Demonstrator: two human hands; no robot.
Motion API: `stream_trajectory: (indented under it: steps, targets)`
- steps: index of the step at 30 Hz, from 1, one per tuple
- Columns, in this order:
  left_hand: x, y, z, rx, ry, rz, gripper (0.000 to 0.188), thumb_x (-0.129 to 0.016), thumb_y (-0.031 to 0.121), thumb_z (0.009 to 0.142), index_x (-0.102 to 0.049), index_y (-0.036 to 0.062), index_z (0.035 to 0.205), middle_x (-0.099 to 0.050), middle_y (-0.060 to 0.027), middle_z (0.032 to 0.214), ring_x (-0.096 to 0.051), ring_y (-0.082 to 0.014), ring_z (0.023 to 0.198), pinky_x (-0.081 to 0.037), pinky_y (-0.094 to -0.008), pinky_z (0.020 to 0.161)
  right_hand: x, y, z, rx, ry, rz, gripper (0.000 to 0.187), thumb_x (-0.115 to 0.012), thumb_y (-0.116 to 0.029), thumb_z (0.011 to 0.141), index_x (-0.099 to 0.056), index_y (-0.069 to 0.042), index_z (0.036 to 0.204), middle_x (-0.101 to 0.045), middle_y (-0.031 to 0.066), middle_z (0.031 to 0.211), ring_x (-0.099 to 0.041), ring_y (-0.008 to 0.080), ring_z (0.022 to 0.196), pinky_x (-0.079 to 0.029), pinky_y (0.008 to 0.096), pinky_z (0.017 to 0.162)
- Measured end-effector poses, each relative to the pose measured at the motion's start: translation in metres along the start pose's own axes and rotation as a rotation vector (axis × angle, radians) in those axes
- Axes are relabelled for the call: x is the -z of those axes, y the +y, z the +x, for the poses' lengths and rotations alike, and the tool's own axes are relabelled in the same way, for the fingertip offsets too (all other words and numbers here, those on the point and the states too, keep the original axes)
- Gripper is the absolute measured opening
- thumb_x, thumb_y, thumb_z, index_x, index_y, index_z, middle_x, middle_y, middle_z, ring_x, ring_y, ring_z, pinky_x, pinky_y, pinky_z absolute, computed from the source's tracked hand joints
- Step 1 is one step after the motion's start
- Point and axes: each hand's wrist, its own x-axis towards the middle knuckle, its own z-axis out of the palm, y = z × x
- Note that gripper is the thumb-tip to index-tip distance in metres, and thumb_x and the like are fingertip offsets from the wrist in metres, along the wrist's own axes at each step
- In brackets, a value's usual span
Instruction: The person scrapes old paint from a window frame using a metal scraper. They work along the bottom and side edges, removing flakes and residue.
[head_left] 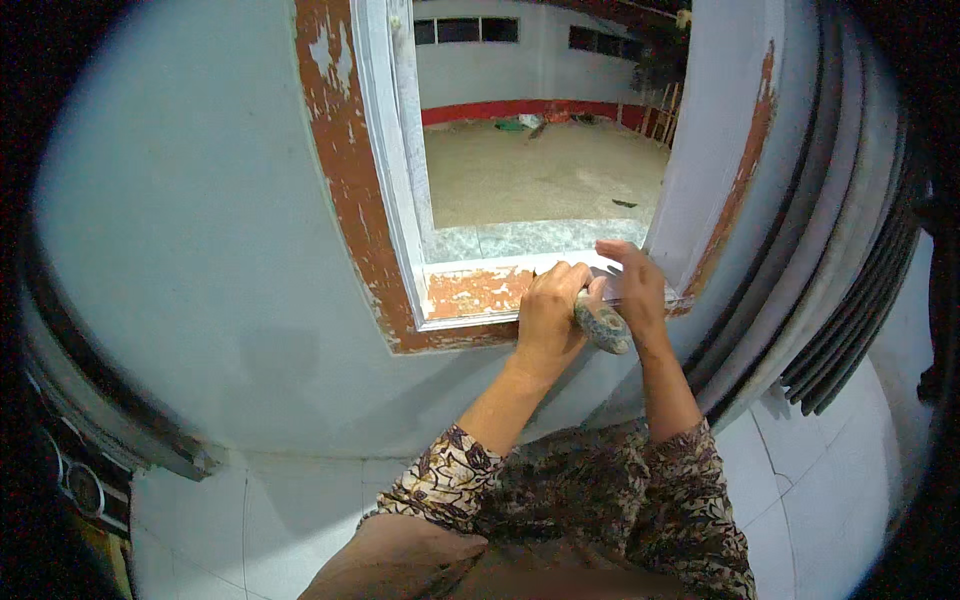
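Note:
My left hand (pixel 548 310) is closed around a tool at the lower right of the window opening. Only the tool's rounded, paint-spattered handle (pixel 603 326) shows, sticking out toward me; its working end is hidden. Beside it is my right hand (pixel 638 290), its fingers stretched out toward the frame's right side. Whether the right palm touches the handle I cannot tell. Both hands are over the sill (pixel 475 292), where white paint has flaked to leave orange-brown patches. The outer frame (pixel 350 170) is brown with peeling spots, and its inner edge (pixel 392 170) is white.
Thick grey bands (pixel 800 240) run down the wall at the right, beside a bundle of dark hoses or rods (pixel 850 350). A dark box with round parts (pixel 82 488) stands at the lower left. Beyond the window are a pale ledge (pixel 530 238) and a yard (pixel 530 180).

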Motion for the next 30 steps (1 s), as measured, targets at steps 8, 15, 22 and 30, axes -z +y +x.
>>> stream_trajectory:
  steps: [8,15,22,30]
  targets:
    - [-0.013,0.015,-0.009,0.135,0.016,-0.069,0.016,-0.070,0.016,0.078,-0.055,0.0086,0.079,-0.055,-0.0112,0.076,-0.057,-0.0349,0.073,-0.045,-0.0420,0.067,0.012,-0.065,-0.063,0.394,-0.034,0.269,0.053,-0.057,-0.047,0.092,-0.063,0.003,0.107,-0.066,0.0155,0.100,-0.063,0.0282,0.099,-0.043,0.0479,0.099]
    - [-0.017,0.034,-0.019,-0.036,-0.166,-0.037,0.025,-0.067,0.022,0.072,-0.059,0.0090,0.092,-0.056,-0.0076,0.082,-0.060,-0.0290,0.082,-0.048,-0.0392,0.072,0.017,-0.085,-0.055,0.375,0.089,0.583,0.036,-0.049,-0.029,0.097,-0.060,0.003,0.087,-0.057,0.0118,0.062,-0.053,0.0196,0.053,-0.054,0.0454,0.068]
    - [-0.042,0.028,-0.015,-0.172,-0.087,-0.435,0.029,-0.066,0.017,0.070,-0.058,0.0061,0.095,-0.057,-0.0076,0.079,-0.060,-0.0300,0.074,-0.049,-0.0392,0.067,0.030,-0.083,-0.055,0.373,0.169,0.641,0.028,-0.045,-0.022,0.098,-0.051,0.004,0.091,-0.051,0.0111,0.055,-0.047,0.0193,0.045,-0.044,0.0360,0.048]
    - [-0.015,0.050,-0.004,-0.019,0.001,-0.476,0.017,-0.069,0.016,0.071,-0.061,0.0081,0.084,-0.060,-0.0061,0.072,-0.061,-0.0282,0.065,-0.049,-0.0376,0.059,0.028,-0.121,-0.038,0.371,0.021,0.596,0.024,-0.046,-0.019,0.095,-0.052,0.004,0.095,-0.053,0.0117,0.055,-0.047,0.0196,0.043,-0.040,0.0351,0.044]
